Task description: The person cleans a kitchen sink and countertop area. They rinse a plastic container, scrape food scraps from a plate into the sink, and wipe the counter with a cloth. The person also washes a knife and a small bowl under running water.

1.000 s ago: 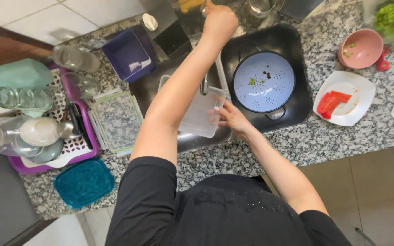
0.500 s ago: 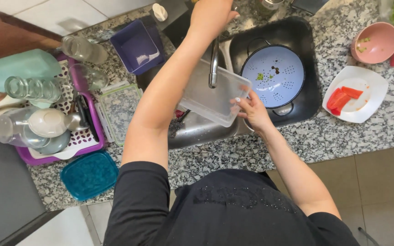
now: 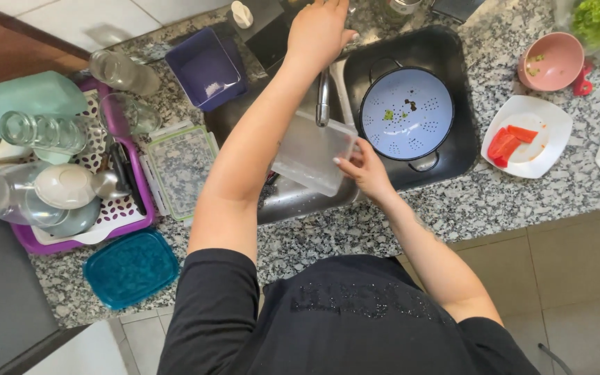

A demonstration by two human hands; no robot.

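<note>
I see my right hand (image 3: 364, 165) gripping the edge of a clear plastic container (image 3: 312, 153), tilted under the faucet (image 3: 323, 97) over the sink (image 3: 293, 198). My left hand (image 3: 319, 29) reaches up to the back of the sink, closed over something at the faucet's base that I cannot make out. Beside the container, in the sink's dark basin, sits a pale blue colander (image 3: 405, 112). On the granite counter (image 3: 564, 187) lie a white plate (image 3: 532, 132) with red pepper pieces and a teal lid (image 3: 130, 268).
</note>
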